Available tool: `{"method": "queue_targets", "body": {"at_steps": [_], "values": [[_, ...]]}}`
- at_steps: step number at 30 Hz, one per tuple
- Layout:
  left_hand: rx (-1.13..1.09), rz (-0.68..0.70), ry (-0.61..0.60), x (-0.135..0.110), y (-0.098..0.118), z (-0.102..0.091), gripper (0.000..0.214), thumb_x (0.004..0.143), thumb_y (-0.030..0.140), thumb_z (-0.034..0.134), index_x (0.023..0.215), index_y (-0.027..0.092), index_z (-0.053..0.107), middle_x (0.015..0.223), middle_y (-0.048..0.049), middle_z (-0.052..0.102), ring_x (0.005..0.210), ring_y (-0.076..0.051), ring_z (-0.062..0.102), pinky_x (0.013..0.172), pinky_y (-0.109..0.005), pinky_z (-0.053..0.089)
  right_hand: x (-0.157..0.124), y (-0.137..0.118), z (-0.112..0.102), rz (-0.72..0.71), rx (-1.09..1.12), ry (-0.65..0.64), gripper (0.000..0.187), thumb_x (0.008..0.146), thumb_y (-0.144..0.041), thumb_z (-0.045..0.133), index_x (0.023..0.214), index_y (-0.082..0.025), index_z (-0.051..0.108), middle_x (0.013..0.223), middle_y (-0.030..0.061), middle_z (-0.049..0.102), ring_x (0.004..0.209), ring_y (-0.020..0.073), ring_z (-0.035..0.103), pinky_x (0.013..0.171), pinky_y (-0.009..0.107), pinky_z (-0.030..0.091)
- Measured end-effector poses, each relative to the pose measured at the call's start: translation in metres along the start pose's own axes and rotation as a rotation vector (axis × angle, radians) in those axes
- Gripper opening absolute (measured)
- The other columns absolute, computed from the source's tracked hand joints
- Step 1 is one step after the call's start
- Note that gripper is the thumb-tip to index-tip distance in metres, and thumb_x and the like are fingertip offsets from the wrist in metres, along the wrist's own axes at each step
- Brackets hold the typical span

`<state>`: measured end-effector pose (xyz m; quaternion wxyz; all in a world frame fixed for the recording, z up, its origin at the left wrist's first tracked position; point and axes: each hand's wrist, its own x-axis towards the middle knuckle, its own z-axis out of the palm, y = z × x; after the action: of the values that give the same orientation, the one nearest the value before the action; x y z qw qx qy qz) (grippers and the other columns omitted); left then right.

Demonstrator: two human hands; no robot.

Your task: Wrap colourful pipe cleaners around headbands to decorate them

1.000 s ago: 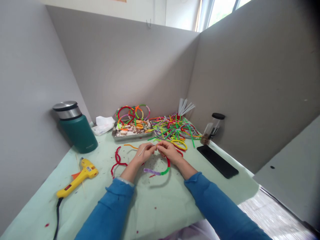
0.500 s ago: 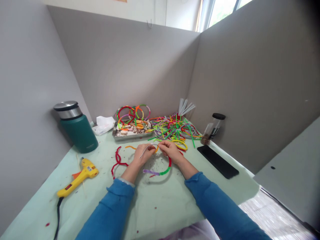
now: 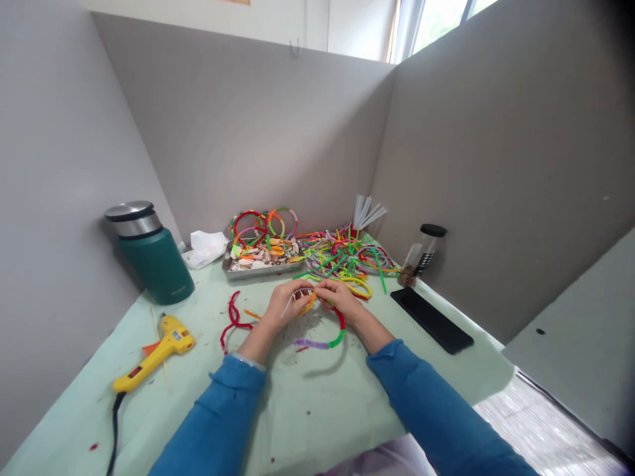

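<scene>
Both my hands meet over the middle of the table around a partly wrapped ring (image 3: 338,338). Its wrapped stretch curves below my right hand in red, green and purple fuzzy bands. A bare whitish strip (image 3: 286,307) arcs over the back of my left hand. My left hand (image 3: 282,305) is closed, fingertips on an orange pipe cleaner (image 3: 308,306) at the ring; the pipe cleaner's loose tail sticks out to the left. My right hand (image 3: 342,301) pinches the ring beside it. Fingers hide part of the join. Bent red pipe cleaners (image 3: 232,313) lie left of my hands.
A yellow glue gun (image 3: 153,360) and a green bottle (image 3: 157,264) stand at left. Behind are a metal tray (image 3: 268,272) of shells with finished rings, and a heap of pipe cleaners (image 3: 342,254). At right are a black phone-like slab (image 3: 431,320) and a clear jar (image 3: 427,254).
The ring's wrapped end has swung slightly right. More orange shows between my hands, and its tail on the left has shortened and dropped a little.
</scene>
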<state>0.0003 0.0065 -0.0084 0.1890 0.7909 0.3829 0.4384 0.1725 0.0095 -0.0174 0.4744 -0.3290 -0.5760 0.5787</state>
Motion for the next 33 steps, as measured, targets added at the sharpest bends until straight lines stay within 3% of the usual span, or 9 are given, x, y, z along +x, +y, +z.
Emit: {"method": "queue_targets", "body": {"at_steps": [7, 12, 22, 28, 33], "values": [[0.036, 0.000, 0.040, 0.001, 0.005, -0.004, 0.014, 0.076, 0.024, 0.057, 0.079, 0.016, 0.067, 0.076, -0.0026, 0.067, 0.068, -0.013, 0.059, 0.064, -0.021, 0.043, -0.002, -0.002, 0.002, -0.003, -0.053, -0.033, 0.024, 0.068, -0.037, 0.064, 0.074, -0.015, 0.057, 0.053, -0.0055, 0.047, 0.041, 0.0054, 0.035, 0.041, 0.021, 0.026], [0.028, -0.134, 0.062, 0.001, 0.009, -0.003, 0.019, 0.076, 0.028, 0.055, 0.072, 0.014, 0.067, 0.067, -0.0014, 0.065, 0.062, -0.012, 0.056, 0.060, -0.020, 0.041, -0.001, 0.000, 0.003, -0.003, -0.093, -0.038, 0.023, 0.069, -0.037, 0.064, 0.076, -0.016, 0.058, 0.054, -0.0050, 0.048, 0.041, 0.0060, 0.036, 0.041, 0.021, 0.025], [-0.218, -0.334, 0.128, 0.002, -0.002, 0.006, 0.030, 0.071, 0.040, 0.056, 0.063, 0.011, 0.062, 0.054, 0.0002, 0.056, 0.053, -0.010, 0.049, 0.050, -0.020, 0.037, -0.001, 0.001, 0.008, -0.038, -0.150, -0.032, 0.022, 0.072, -0.037, 0.062, 0.078, -0.016, 0.057, 0.053, -0.0063, 0.045, 0.040, 0.0056, 0.033, 0.039, 0.021, 0.023], [-0.382, -0.295, 0.065, 0.000, 0.009, 0.001, 0.027, 0.072, 0.037, 0.058, 0.074, 0.011, 0.064, 0.064, -0.0019, 0.061, 0.060, -0.011, 0.053, 0.056, -0.021, 0.042, -0.002, -0.001, 0.005, -0.038, -0.098, -0.024, 0.020, 0.072, -0.036, 0.061, 0.079, -0.017, 0.057, 0.056, -0.0058, 0.046, 0.042, 0.0059, 0.035, 0.042, 0.021, 0.026], [-0.320, -0.181, 0.053, 0.000, 0.008, -0.002, 0.021, 0.073, 0.030, 0.058, 0.083, 0.013, 0.065, 0.083, -0.0065, 0.066, 0.074, -0.015, 0.059, 0.068, -0.024, 0.046, -0.002, -0.001, 0.002, -0.038, -0.075, -0.004, 0.018, 0.072, -0.034, 0.060, 0.078, -0.018, 0.056, 0.053, -0.0067, 0.043, 0.041, 0.0057, 0.033, 0.041, 0.021, 0.025]]}}
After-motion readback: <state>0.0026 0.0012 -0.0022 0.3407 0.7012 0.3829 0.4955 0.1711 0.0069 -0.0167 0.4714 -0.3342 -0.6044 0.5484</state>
